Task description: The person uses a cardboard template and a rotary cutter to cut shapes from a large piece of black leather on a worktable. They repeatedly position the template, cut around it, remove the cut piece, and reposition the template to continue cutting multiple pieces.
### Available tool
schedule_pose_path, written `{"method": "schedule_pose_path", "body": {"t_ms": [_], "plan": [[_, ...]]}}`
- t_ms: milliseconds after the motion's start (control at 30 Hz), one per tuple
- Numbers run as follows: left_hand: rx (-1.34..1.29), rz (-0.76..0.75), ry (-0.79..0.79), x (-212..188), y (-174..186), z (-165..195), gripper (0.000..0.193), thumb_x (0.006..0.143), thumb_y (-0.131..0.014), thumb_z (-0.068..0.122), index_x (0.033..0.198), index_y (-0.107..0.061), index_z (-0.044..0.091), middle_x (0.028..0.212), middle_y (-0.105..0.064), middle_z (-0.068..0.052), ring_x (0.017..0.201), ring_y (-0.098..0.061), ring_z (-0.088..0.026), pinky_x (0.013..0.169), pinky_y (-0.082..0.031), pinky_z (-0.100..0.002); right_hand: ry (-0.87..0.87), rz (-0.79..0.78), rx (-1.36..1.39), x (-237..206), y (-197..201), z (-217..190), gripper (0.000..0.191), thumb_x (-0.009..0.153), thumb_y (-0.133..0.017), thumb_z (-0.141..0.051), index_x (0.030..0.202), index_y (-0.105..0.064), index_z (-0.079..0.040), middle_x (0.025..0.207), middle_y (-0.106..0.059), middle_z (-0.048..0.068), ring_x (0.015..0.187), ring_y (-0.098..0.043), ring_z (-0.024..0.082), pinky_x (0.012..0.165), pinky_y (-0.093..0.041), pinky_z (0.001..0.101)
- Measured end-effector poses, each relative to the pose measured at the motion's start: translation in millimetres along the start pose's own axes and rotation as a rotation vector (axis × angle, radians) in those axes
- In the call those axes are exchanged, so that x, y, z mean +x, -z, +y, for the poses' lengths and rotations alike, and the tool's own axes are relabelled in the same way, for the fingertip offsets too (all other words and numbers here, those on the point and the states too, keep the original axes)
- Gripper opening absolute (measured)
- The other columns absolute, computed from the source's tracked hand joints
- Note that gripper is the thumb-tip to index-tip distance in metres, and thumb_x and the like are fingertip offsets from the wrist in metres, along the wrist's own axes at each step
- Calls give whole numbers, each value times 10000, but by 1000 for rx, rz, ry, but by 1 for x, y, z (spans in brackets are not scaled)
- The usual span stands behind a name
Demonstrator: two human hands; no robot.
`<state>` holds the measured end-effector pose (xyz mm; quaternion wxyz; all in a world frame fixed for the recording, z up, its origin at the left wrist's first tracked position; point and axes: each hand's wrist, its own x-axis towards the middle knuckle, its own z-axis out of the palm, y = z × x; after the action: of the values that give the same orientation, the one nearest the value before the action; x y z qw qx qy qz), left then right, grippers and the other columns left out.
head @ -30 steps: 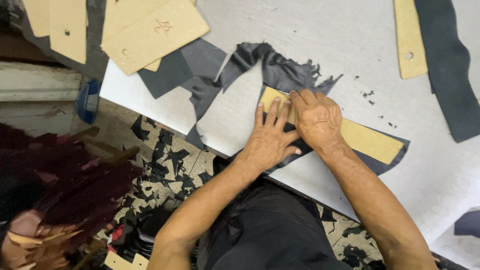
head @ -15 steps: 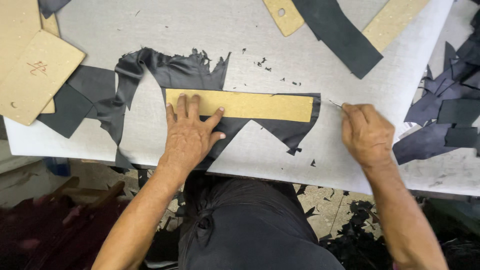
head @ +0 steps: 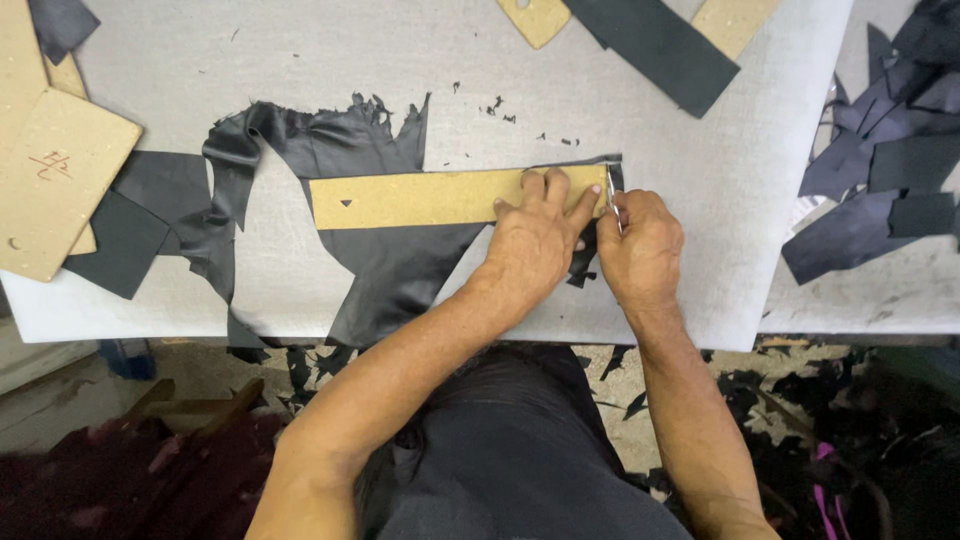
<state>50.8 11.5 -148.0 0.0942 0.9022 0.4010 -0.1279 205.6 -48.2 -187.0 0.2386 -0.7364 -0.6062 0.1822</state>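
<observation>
Both hands now at template (head: pixel 420 197) rt end, left hand (head: pixel 535 235) flat

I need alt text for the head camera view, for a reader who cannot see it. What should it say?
A person's left hand presses a long cardboard template onto black leather on a grey table, while the right hand holds a thin blade at the template's right end. Leather scraps and other templates lie around.
</observation>
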Motion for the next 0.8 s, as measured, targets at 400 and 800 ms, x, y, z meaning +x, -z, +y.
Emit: {"method": "schedule_pose_path", "body": {"t_ms": [400,800], "plan": [[-359,79,-287,-44,-23,-130,259,1019,-535,233,1192,-709,150,1102,-666,-164,1086,-644,-315,920,-554,-467,-87,18,0,-94,8,-63,131,995,-704,-74,1032,-692,50,818,-712,118,682,-716,171,554,-576,266],[-166,-161,-456,-27,-21,-224,506,893,-581,94,1306,-621,383,762,-709,-85,659,-739,-269,517,-579,-399,-256,-48,511,-34,-174,-268,176,921,-702,-72,1036,-680,58,873,-717,127,626,-714,169,565,-573,314]]}}
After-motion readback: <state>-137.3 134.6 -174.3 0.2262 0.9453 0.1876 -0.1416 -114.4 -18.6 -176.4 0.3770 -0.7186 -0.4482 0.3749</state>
